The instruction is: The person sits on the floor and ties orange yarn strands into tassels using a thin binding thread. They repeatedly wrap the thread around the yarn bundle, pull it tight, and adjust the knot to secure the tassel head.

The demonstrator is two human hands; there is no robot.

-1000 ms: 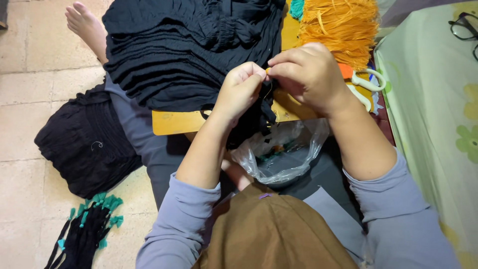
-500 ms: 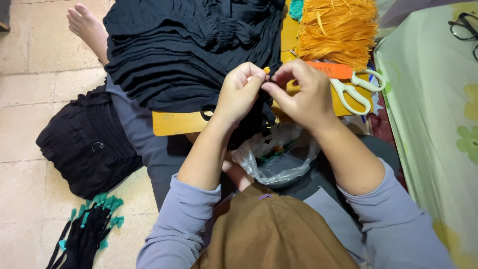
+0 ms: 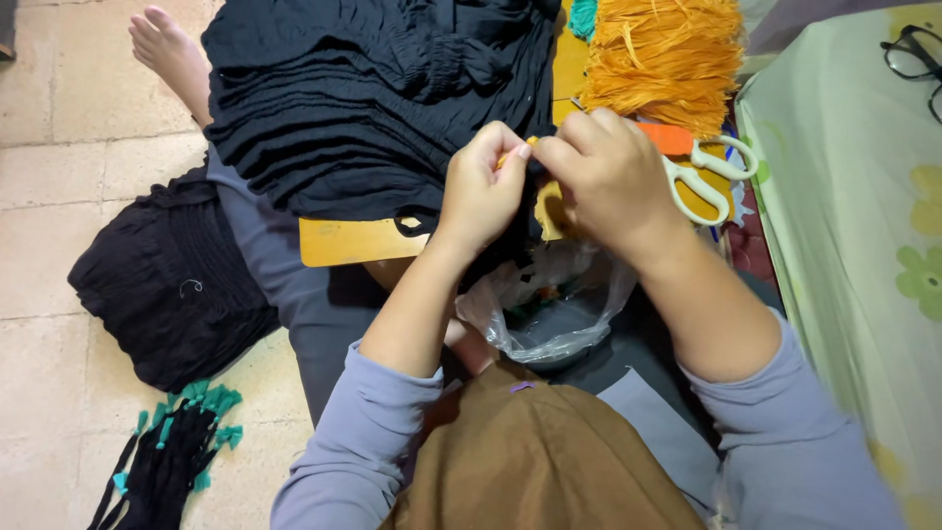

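My left hand (image 3: 483, 186) and my right hand (image 3: 606, 177) meet above a wooden board (image 3: 353, 240) on my lap. Both pinch the same small dark piece with an orange bit at the fingertips; what it is exactly stays hidden by the fingers. A stack of black pleated fabric (image 3: 363, 98) lies on the board just left of my hands. A bundle of orange yarn (image 3: 662, 54) sits right behind my right hand. White-handled scissors (image 3: 708, 177) lie beside my right wrist.
A clear plastic bag (image 3: 554, 309) hangs open under my hands. A black bag-like cloth (image 3: 172, 285) and black cords with teal tips (image 3: 167, 461) lie on the tiled floor at left. A green flowered cloth (image 3: 854, 245) with eyeglasses (image 3: 913, 54) is at right. A bare foot (image 3: 167, 49) rests top left.
My right hand has slid left and slightly down toward my left hand, uncovering the scissors. The left hand stays almost where it was.
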